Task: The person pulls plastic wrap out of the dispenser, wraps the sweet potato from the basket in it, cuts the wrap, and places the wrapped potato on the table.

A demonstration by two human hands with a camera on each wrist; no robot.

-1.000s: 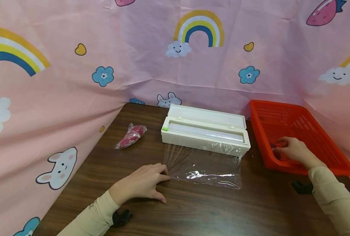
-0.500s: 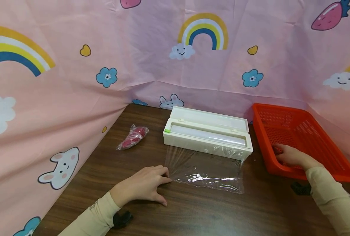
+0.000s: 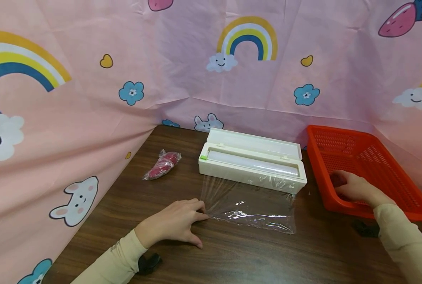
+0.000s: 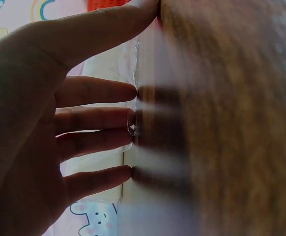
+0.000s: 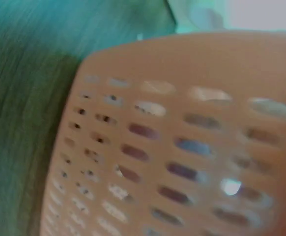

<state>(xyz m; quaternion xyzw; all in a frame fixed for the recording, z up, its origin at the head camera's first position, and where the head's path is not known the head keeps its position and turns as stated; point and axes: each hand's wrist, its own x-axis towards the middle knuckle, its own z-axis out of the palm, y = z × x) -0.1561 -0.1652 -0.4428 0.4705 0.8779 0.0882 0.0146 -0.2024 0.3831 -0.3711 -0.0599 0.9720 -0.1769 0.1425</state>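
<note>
My left hand [image 3: 173, 223] rests on the table with fingers extended and thumb apart, fingertips at the left corner of a clear cling film sheet [image 3: 250, 205]. In the left wrist view, straight fingers [image 4: 96, 92] press down at the film's edge. The sheet runs from a white cling film box [image 3: 250, 179] with its lid raised and the roll [image 3: 253, 161] inside. My right hand [image 3: 356, 187] reaches into a red plastic basket [image 3: 319, 169], fingers curled round a dark red rounded thing [image 3: 336, 179], mostly hidden by the hand. The basket's slotted wall [image 5: 133, 64] blocks the right wrist view.
A pinkish-red elongated item [image 3: 163, 165] wrapped in clear film lies left of the box on the brown wooden table [image 3: 239, 260]. A pink patterned cloth [image 3: 182, 71] hangs behind and along the sides.
My right hand has lowered into the basket and its fingers have curled round the dark red thing. The left hand stays at the film corner. The head view has shifted slightly.
</note>
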